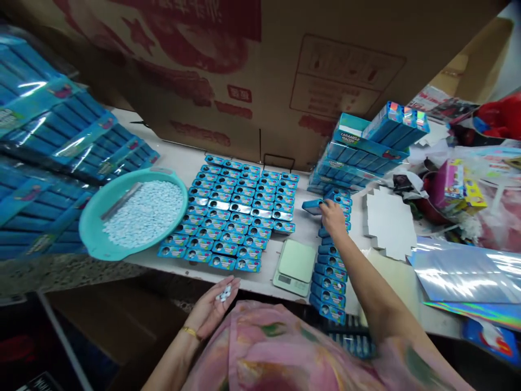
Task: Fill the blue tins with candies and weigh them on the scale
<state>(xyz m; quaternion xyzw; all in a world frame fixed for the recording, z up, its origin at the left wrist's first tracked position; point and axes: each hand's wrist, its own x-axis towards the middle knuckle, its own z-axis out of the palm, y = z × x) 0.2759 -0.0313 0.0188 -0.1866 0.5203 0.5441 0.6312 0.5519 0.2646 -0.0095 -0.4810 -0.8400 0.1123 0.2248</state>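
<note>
My left hand [215, 307] is palm up near the table's front edge, cupping a few small white candies [223, 294]. Between the fingers of my right hand [334, 218] is one small blue box [312, 206], held at the top of a column of similar boxes [330, 271]. To the left of that column lies a pale green kitchen scale [296, 260] with nothing on its plate. Rows of blue boxes [236, 217] with round openings cover the middle of the table. A turquoise basin [93, 239] holds many pale candies [150, 212] and a flat scoop-like piece.
A large cardboard carton [264, 98] stands along the back. Wrapped stacks of blue boxes [52, 157] rise at the left. Display trays of boxes [358, 157] stand back right. Flattened white card [388, 222], shiny sheets [468, 271] and mixed packages [456, 184] fill the right.
</note>
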